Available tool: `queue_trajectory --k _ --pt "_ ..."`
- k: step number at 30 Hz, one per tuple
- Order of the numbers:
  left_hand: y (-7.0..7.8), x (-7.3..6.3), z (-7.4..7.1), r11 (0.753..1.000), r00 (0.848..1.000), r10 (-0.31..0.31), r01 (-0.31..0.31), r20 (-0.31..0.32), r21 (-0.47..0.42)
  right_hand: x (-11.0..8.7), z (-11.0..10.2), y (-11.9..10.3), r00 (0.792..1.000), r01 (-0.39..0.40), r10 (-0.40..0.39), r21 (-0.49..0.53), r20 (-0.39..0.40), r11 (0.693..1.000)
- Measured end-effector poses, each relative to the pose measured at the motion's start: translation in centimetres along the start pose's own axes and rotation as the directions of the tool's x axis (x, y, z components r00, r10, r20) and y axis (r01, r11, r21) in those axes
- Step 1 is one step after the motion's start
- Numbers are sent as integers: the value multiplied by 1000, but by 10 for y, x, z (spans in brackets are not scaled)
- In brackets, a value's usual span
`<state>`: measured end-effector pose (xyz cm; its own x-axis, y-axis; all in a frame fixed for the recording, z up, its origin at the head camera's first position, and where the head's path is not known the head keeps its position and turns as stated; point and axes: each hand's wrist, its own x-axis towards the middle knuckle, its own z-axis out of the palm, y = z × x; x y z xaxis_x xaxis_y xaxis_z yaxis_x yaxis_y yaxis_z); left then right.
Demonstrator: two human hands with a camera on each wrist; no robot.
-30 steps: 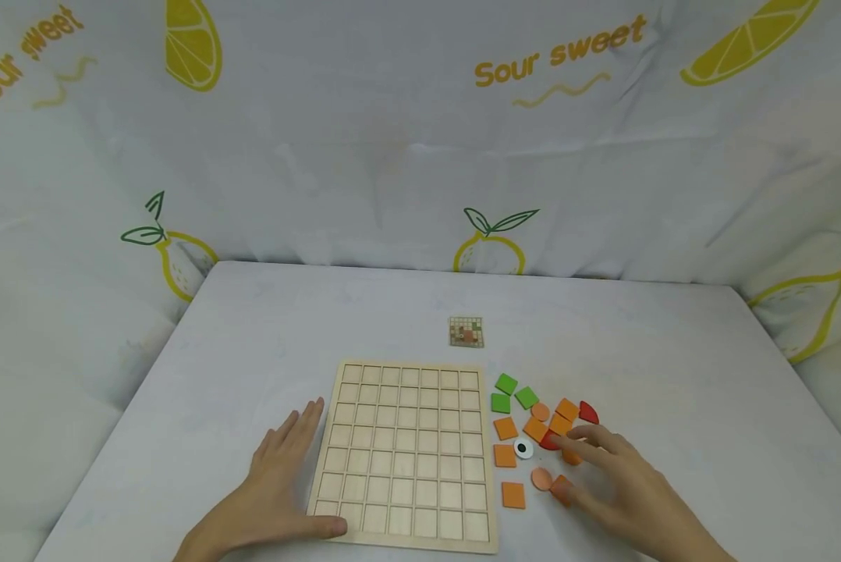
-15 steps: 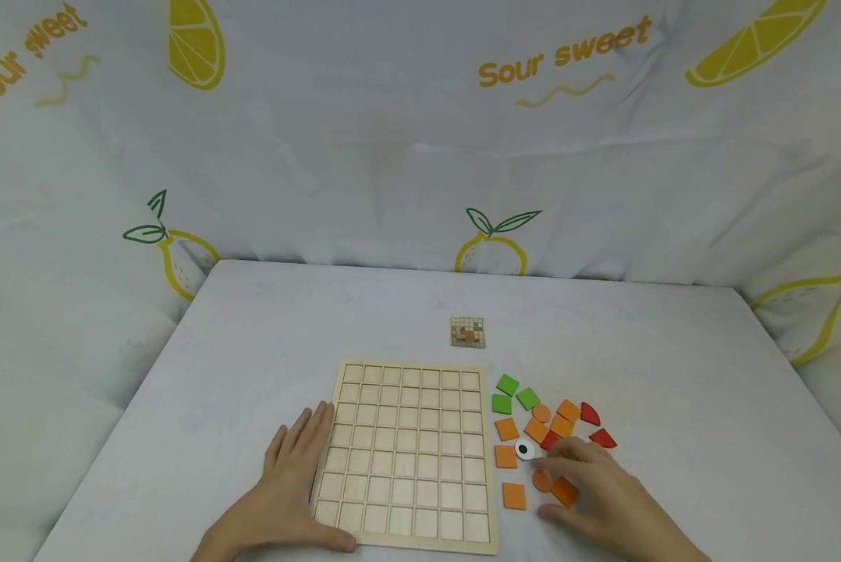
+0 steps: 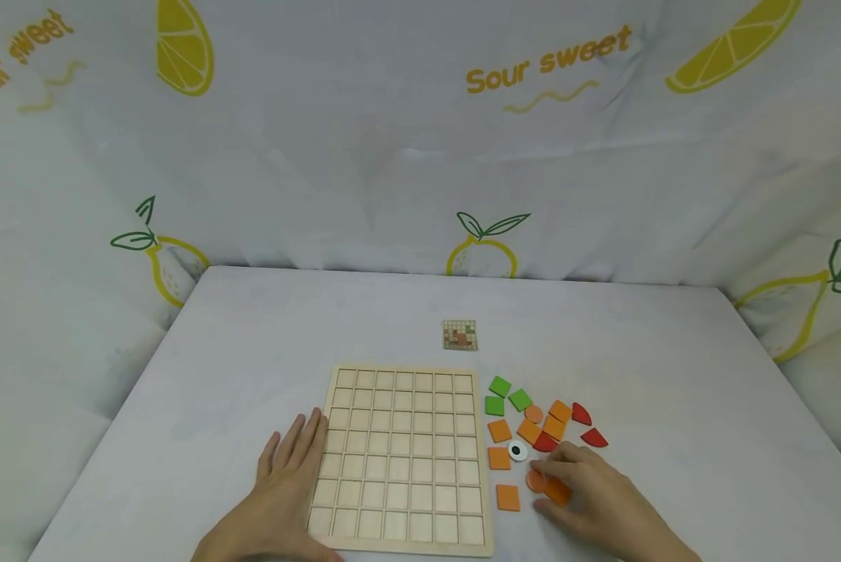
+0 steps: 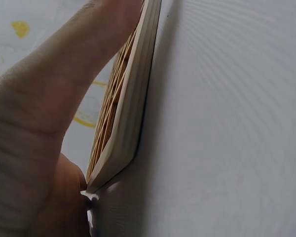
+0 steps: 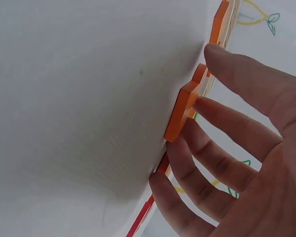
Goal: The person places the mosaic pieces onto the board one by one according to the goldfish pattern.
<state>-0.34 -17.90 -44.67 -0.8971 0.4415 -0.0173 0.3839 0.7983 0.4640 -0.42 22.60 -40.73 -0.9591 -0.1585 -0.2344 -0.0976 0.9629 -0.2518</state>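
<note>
A pale wooden grid board (image 3: 399, 445) lies flat on the white-covered table. Along its left edge rests my left hand (image 3: 280, 488), fingers straight, thumb near the lower left corner. My right hand (image 3: 596, 499) is low over the loose pieces on the right, fingers loosely bent. Between its thumb and fingertips in the head view are an orange disc (image 3: 535, 481) and an orange square tile (image 3: 558, 491). In the right wrist view, the fingertips touch the table side of the tile (image 5: 179, 116), and the thumb (image 5: 227, 61) stays apart from it.
Beside the board lie green squares (image 3: 500, 386), more orange squares (image 3: 508, 497), a white disc with a black dot (image 3: 517, 451), a peach disc (image 3: 534, 414) and red quarter-round pieces (image 3: 581, 414). A small patterned card (image 3: 459, 335) sits behind the board.
My left hand has shifted right against the board's edge. My right hand has moved slightly left and nearer, uncovering a red quarter-round piece at the right. The head view has shifted slightly.
</note>
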Motion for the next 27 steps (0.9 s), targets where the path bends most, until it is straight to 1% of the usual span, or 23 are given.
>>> queue_trajectory --k 4,9,14,16,18,21,24,27 --pt "0 -1 1 1000 1000 -2 2 -3 22 0 1 -3 1000 -6 5 -2 -24 1000" --pt "0 -2 3 998 1000 7 -5 -29 67 1 2 -6 999 0 -1 -14 -40 1000" --pt "0 -3 3 998 999 11 -8 -42 67 2 1 -9 999 -2 1 -24 -43 1000" --pt "0 -3 4 998 999 3 0 -46 70 2 -1 -10 999 6 -7 -22 -49 1000" --pt "1 -3 4 997 999 -11 15 -48 80 1 -2 -11 996 39 -40 -16 -77 999" --pt "2 -2 5 995 998 -32 37 -49 87 0 -6 -14 982 118 -119 -13 -146 993" --pt "4 -1 5 996 998 -53 56 -44 69 0 -11 -20 954 206 -202 -6 -223 979" --pt "5 0 5 997 997 -70 72 -38 40 4 -16 -28 928 279 -264 22 -263 960"
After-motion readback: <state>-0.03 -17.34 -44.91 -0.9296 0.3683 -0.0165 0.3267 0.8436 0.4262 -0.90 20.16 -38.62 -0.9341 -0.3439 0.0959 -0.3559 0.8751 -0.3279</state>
